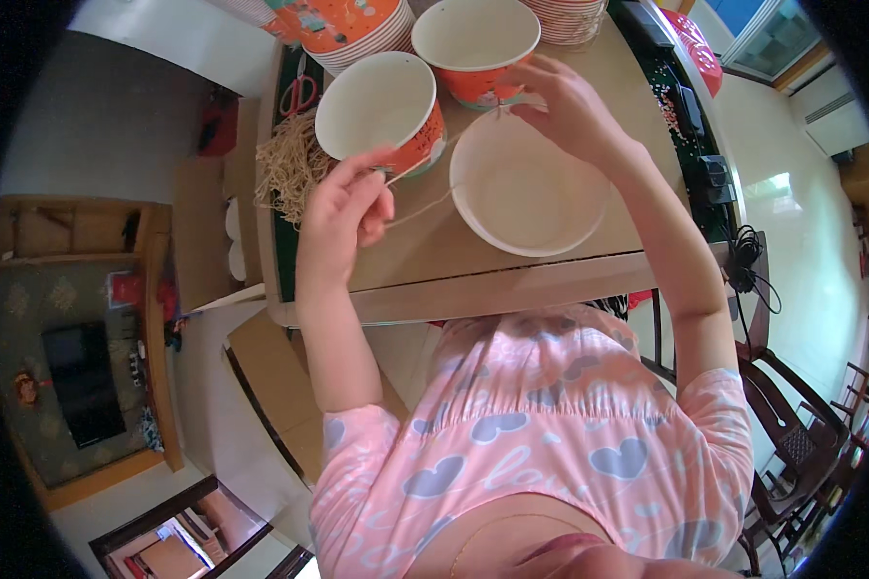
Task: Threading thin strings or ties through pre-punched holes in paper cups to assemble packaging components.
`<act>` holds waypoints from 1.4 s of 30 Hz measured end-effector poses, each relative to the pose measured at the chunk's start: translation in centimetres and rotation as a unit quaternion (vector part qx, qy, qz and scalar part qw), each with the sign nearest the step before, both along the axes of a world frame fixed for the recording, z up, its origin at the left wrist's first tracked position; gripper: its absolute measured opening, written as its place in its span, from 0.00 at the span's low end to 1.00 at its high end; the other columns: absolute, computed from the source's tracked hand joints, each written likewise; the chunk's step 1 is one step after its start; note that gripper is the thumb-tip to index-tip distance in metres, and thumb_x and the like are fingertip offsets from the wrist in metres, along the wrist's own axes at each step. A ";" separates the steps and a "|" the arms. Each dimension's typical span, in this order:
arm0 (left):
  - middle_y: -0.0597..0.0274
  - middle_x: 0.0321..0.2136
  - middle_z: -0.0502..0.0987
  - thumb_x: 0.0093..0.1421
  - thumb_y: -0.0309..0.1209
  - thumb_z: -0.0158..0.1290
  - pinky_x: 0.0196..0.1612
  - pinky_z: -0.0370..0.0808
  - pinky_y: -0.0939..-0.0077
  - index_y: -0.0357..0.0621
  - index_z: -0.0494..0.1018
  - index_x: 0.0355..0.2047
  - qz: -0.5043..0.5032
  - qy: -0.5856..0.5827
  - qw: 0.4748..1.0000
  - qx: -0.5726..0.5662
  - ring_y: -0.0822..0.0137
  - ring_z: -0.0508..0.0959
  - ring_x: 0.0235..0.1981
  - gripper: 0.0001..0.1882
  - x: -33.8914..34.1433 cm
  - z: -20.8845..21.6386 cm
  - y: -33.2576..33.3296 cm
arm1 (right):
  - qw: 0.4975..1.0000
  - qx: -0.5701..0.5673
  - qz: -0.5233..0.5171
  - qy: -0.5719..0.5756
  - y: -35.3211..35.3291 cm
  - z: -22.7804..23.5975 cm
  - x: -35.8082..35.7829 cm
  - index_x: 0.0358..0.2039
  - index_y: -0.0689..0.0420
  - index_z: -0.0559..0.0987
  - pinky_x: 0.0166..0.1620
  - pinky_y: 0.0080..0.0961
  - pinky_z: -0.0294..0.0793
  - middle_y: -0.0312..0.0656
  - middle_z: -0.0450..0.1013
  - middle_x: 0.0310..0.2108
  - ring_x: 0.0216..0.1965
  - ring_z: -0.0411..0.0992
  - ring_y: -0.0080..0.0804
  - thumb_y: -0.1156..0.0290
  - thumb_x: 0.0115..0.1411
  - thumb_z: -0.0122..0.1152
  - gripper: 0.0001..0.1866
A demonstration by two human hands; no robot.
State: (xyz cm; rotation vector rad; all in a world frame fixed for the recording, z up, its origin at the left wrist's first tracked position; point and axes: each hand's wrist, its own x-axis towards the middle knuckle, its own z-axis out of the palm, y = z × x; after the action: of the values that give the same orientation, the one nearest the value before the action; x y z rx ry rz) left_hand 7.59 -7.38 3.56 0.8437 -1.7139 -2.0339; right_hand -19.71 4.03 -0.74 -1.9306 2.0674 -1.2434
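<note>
Tan board covers the table (406, 259), with room furniture bending around both sides of the frame. Three separate paper tubs stand on it: one orange-printed tub (377, 101) left of upper centre, a second printed tub (476, 37) at the top, and one pale front tub (529, 193) near the middle. At least two nested stacks are cut off by the upper edge. One pair of red-handled scissors (299, 95) and one bundle of string (293, 166) lie at upper left.

The left hand (346, 207) pinches a light strand (411, 172) between the left tub and the front tub; its far end is hard to follow. The right hand (572, 108), fingers curled, is over the front tub's upper rim, hiding part of the second tub; whether it grips anything, I cannot tell. A coiled black cable (743, 253) hangs at right.
</note>
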 end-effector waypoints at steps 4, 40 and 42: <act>0.52 0.35 0.77 0.65 0.30 0.46 0.30 0.75 0.77 0.37 0.64 0.58 0.031 0.276 0.955 0.105 0.70 0.76 0.28 0.22 1.1 -0.8 4.9 | 0.968 0.032 0.080 -0.236 5.7 4.9 7.0 0.48 0.56 0.76 0.35 0.20 0.72 0.32 0.70 0.20 0.26 0.70 0.18 0.78 0.55 0.60 0.18; 0.64 0.30 0.73 0.52 0.23 0.61 0.28 0.70 0.83 0.37 0.76 0.38 -0.088 0.076 0.980 -0.164 0.78 0.72 0.24 0.12 -6.0 -3.2 12.8 | 0.862 -0.067 0.089 -0.495 13.6 -0.9 11.6 0.67 0.55 0.42 0.34 0.16 0.62 0.37 0.66 0.26 0.29 0.61 0.18 0.87 0.58 0.42 0.39; 0.65 0.31 0.74 0.53 0.19 0.59 0.34 0.71 0.85 0.37 0.76 0.34 -0.082 0.020 0.981 -0.175 0.76 0.75 0.33 0.08 -6.3 -3.3 13.1 | 0.861 -0.045 0.053 -0.504 13.7 -1.4 11.7 0.67 0.56 0.44 0.35 0.13 0.61 0.37 0.68 0.27 0.31 0.63 0.16 0.87 0.59 0.42 0.37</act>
State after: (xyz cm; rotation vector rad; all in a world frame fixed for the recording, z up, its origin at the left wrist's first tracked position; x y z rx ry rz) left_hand 1.31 5.73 0.28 0.5600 -2.0946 -1.7511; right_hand -7.98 17.75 -2.12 -0.9626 1.3226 -1.7850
